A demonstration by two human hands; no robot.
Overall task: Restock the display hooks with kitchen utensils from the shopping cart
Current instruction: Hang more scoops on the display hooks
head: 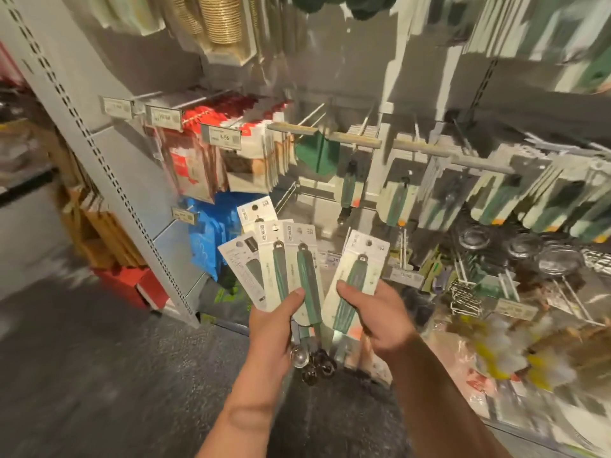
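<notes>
My left hand [276, 320] grips a fanned bunch of carded utensils [281, 259], green-handled tools on white backing cards, with metal scoop heads hanging below the hand. My right hand [373, 312] holds a single carded green-handled utensil [358, 276], thumb on the card's front. Both hands are in front of the display wall. Display hooks [355, 138] stick out from the wall above; some carry similar green-handled utensils [398, 200], and one hook at centre holds only one item [348, 190]. No shopping cart is in view.
Red and white packets [211, 153] with price tags hang at the upper left, blue bags [211, 239] below them. Metal strainers [515, 246] and wire racks hang lower right. A grey shelf upright [109, 180] stands at left, beside dark floor. The right side is motion-blurred.
</notes>
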